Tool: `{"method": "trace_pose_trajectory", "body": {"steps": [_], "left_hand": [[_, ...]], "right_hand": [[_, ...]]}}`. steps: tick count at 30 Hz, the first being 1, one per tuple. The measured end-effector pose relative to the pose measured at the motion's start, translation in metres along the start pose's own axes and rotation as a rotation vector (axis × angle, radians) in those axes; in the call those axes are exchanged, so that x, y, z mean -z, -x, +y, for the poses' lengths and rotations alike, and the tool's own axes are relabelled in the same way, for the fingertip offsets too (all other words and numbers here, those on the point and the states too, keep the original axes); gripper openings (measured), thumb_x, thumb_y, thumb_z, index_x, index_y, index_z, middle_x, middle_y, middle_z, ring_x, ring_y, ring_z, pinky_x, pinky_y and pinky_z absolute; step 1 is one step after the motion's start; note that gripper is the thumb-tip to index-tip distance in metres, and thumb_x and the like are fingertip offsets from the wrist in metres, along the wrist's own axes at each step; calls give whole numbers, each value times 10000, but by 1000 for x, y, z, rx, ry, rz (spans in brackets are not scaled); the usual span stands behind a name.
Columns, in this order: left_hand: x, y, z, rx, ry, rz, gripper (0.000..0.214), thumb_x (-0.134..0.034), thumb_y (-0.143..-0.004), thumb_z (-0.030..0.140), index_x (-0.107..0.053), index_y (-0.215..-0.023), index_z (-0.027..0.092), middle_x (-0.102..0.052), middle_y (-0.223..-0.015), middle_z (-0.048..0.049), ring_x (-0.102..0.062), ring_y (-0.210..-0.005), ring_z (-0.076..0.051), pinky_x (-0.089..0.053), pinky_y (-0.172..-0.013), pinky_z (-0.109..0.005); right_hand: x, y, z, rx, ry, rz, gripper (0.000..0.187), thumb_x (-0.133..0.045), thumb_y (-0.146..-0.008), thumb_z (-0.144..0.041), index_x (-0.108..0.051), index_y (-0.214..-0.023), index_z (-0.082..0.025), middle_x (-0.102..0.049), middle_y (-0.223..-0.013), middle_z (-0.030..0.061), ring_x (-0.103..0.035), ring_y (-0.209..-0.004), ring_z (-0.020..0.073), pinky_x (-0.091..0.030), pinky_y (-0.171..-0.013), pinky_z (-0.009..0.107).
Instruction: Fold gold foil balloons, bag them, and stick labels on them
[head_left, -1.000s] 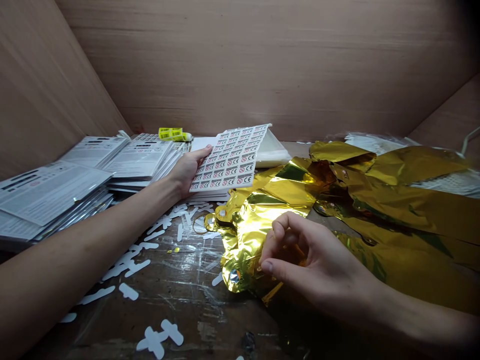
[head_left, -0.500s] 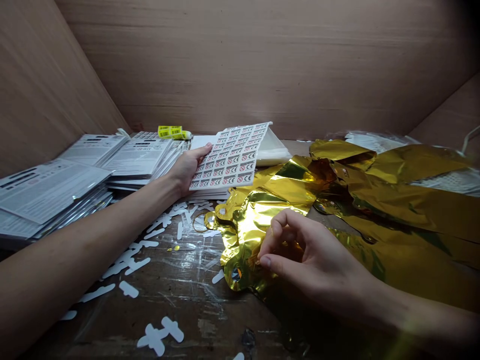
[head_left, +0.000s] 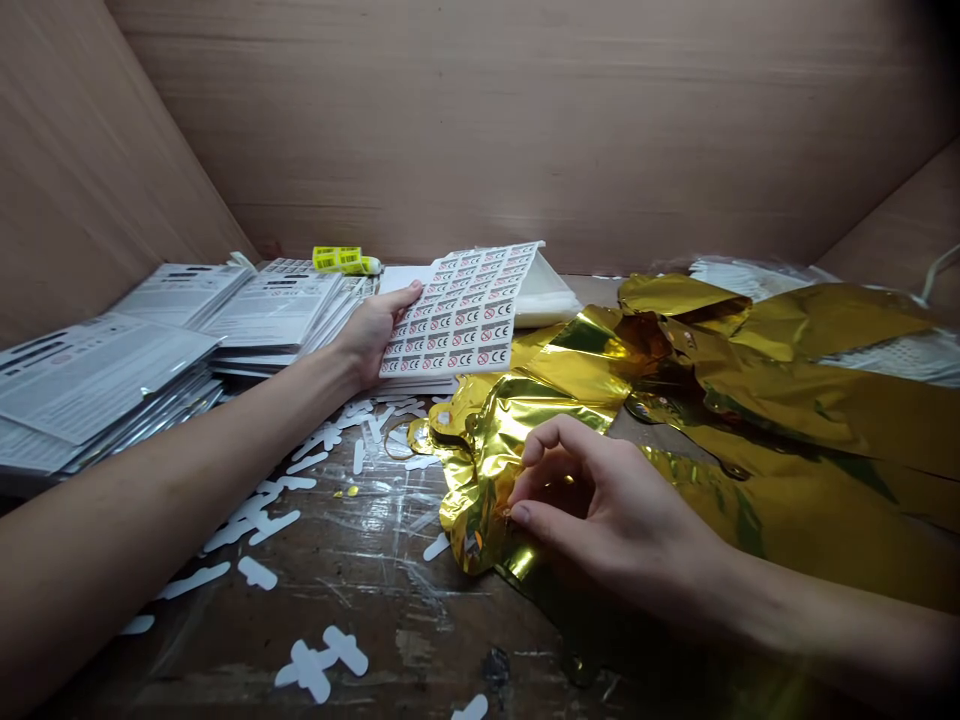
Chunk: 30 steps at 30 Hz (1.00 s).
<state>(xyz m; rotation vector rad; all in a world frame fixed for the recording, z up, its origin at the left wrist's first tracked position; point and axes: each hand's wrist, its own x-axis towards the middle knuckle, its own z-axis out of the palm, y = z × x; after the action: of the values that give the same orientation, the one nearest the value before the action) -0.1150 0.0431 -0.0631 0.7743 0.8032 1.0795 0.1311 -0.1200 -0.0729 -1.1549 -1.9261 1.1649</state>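
My left hand grips the left edge of a white sheet of labels, printed with rows of CE marks and red prohibition signs. The sheet is held up at a tilt over a stack of papers. Lower right, my right hand has thumb and forefinger pinched together on the surface of a flat, uninflated gold foil balloon. The foil creases beside the fingertips. My curled palm hides part of it, and I cannot make out whether a small label is also between the fingers.
Stacks of printed white packets stand at left, with a yellow label roll behind them. White paper scraps litter the brown tabletop. More gold foil and plastic-wrapped white items lie right. Wooden panels enclose the back and sides.
My right hand has shifted slightly left, its fingertips closer together against the foil. The foil's near-left lobe has bent a little. My left hand and the label sheet have barely moved.
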Motion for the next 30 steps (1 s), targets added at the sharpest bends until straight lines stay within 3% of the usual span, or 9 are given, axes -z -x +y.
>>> {"method": "trace_pose_trajectory", "body": {"steps": [5,12,17,21,25,30], "left_hand": [[1,-3,-2,-26,-26,33,321,-503,-1006,310,-683,-1205,135,-805,-878,-114,-776,-1003,-299,-640,-902,-447],[-5,4,0,-1,3,-10,334,-462,-1038,287,-639,-1238,86,-812,-921,-127,-774,-991,-260,-609,-960,-449],[0,0,-1,3,-14,-10,335,-500,-1008,301,-645,-1249,119,-807,-915,-128,-774,-999,-286,-625,-930,-449],[4,-3,-1,-26,-39,18,341,-558,-969,306,-655,-1262,162,-805,-901,-118,-777,-988,-314,-647,-884,-449],[3,-1,-1,-17,-25,33,343,-567,-965,294,-668,-1263,159,-805,-893,-126,-780,-972,-324,-654,-868,-457],[-1,2,0,15,-6,42,343,-563,-970,296,-685,-1248,136,-809,-887,-139,-790,-925,-325,-660,-852,-452]], "right_hand": [[-1,-1,4,21,77,8,272,-690,-840,-118,-534,-1011,-263,-765,-861,-51,-706,-742,138,-519,-655,266],[-1,-4,10,103,231,32,334,-680,-830,-100,-525,-1068,-276,-758,-850,-81,-649,-621,104,-474,-579,248],[0,-7,10,199,301,6,413,-649,-843,-95,-484,-1184,-260,-744,-901,-51,-627,-655,99,-476,-605,238],[5,-8,9,253,410,1,452,-682,-843,-173,-489,-1248,-230,-721,-931,-10,-524,-563,88,-396,-528,252],[8,-18,9,234,379,-38,451,-679,-861,-194,-463,-1256,-223,-727,-1036,16,-522,-545,77,-399,-535,261],[11,-28,6,197,409,9,465,-662,-867,-185,-454,-1283,-204,-713,-1043,31,-567,-572,98,-461,-580,285]]}}
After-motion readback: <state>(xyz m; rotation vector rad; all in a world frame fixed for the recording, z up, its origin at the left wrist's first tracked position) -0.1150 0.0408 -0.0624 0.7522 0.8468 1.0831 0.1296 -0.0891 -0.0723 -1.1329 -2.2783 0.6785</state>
